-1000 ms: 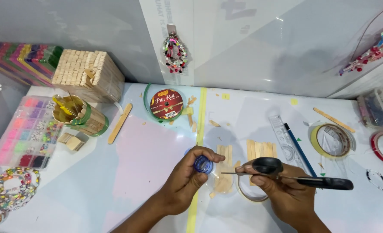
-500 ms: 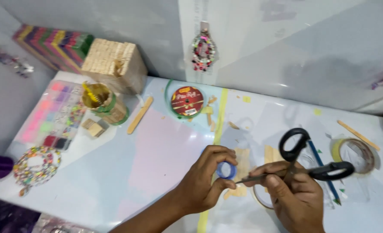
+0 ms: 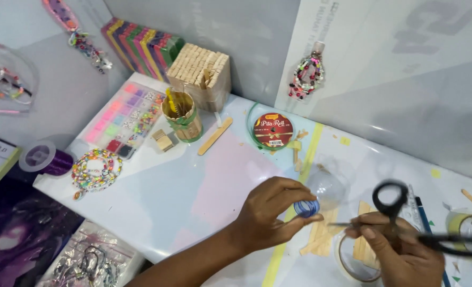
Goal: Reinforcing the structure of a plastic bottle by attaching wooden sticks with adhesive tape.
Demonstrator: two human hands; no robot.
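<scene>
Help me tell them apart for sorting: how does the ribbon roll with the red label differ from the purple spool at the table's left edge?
The ribbon roll lies flat on the white table, red label up, its green ribbon curling loose round it. The purple spool sits off the table's left edge, tightly wound, with a pale cap on top. The ribbon roll looks wider and flatter. Both are round, and neither hand touches them.
</scene>
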